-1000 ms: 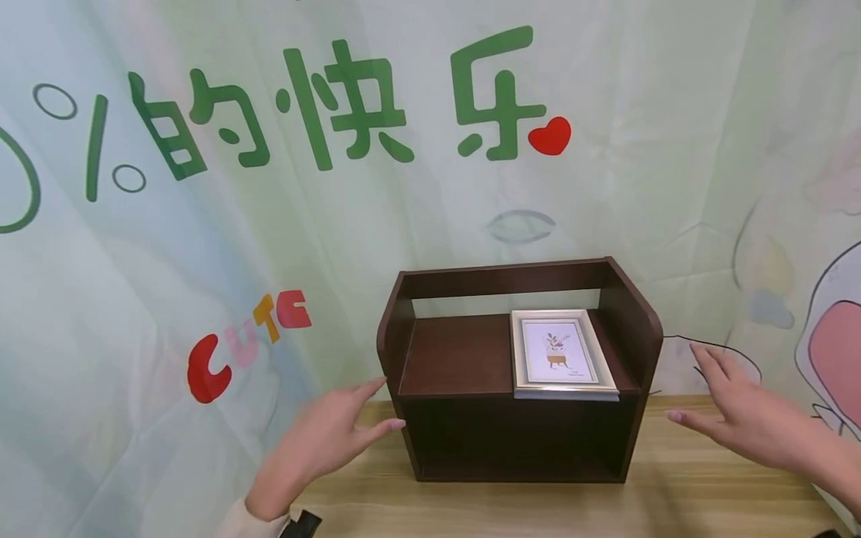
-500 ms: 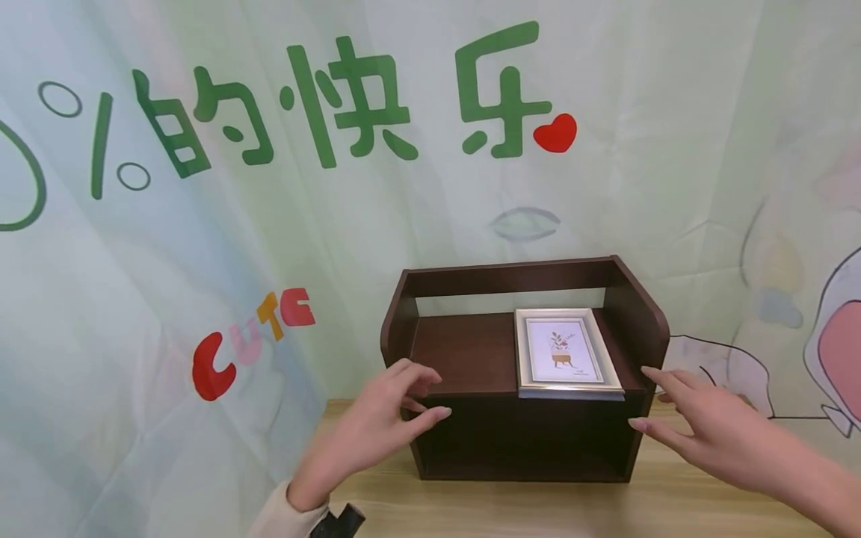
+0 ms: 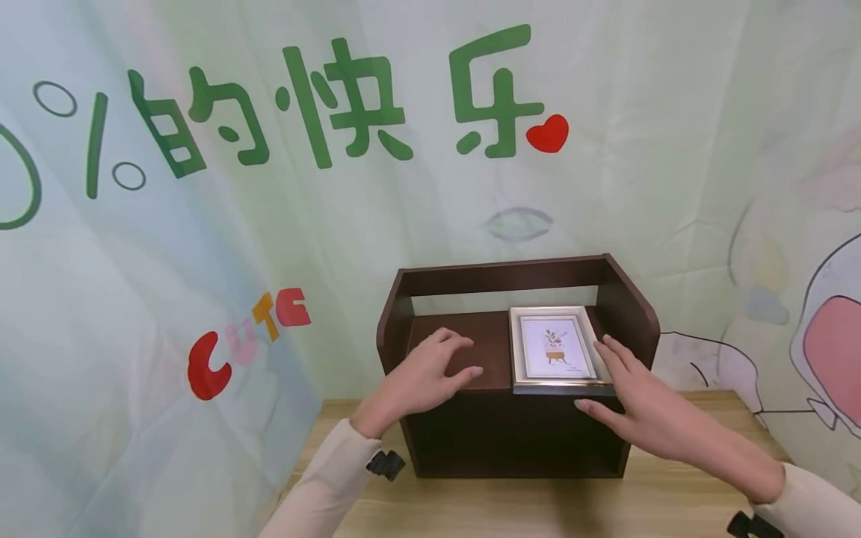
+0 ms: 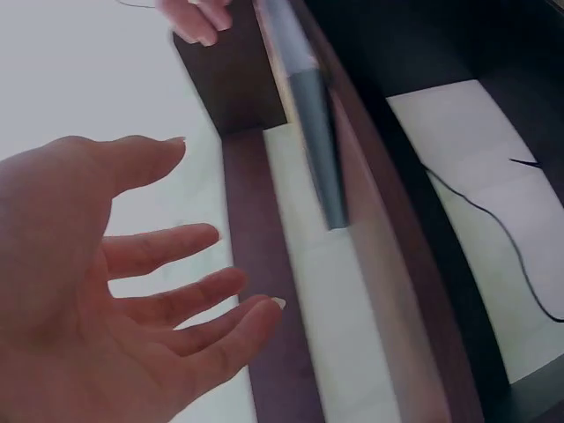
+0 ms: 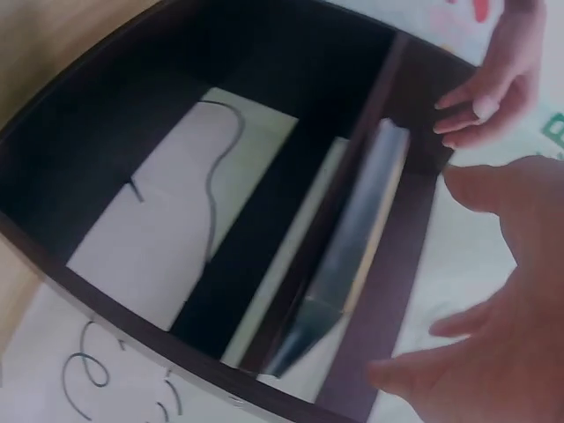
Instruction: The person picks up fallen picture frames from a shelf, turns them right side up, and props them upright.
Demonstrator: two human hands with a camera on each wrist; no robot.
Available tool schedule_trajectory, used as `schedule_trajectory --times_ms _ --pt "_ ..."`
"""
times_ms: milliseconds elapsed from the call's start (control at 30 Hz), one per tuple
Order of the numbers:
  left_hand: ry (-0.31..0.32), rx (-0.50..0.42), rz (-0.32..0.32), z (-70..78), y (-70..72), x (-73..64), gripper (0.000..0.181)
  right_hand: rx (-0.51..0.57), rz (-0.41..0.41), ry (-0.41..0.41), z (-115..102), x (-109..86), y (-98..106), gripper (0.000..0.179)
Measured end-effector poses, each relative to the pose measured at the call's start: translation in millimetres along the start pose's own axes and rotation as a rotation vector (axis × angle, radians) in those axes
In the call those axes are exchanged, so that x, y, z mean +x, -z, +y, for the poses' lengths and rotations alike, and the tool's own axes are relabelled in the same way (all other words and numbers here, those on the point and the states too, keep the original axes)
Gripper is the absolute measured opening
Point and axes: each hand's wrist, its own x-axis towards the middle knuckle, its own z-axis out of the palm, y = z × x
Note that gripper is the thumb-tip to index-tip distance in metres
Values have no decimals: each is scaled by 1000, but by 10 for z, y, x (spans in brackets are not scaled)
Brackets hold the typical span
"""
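A picture frame (image 3: 553, 351) with a pale silver-gold border and a plant drawing lies face up on the upper board of a dark brown desktop shelf (image 3: 460, 329), its front edge flush with or slightly past the board's. My left hand (image 3: 427, 377) hovers over the board's left part, fingers loosely bent and holding nothing. My right hand (image 3: 639, 407) reaches in from the right, fingertips at the frame's right border in the head view, thumb apart below. Both wrist views show gaps between the fingers and the frame, seen edge-on in the left wrist view.
The shelf stands on a light wood table (image 3: 498, 508) against a printed curtain (image 3: 350, 217) with green lettering. Its side panels (image 3: 622, 314) rise beside the upper board, and a rail (image 3: 504, 276) runs across the back. Below is an open lower compartment (image 3: 518, 437).
Both hands have moved inward toward the picture frame. The left has come from outside the shelf to over its board; the right from beyond the side panel to the frame's right border.
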Motion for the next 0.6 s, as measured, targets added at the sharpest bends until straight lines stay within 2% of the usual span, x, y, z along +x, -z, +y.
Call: schedule_trajectory --times_ms 200,333,600 --pt "26 4 -75 -10 -93 264 58 41 -9 -21 92 236 -88 98" --pt "48 16 -96 44 -116 417 62 34 -15 -36 132 357 -104 93" --pt "73 48 -132 106 -214 736 66 -20 -8 -23 170 500 -100 65"
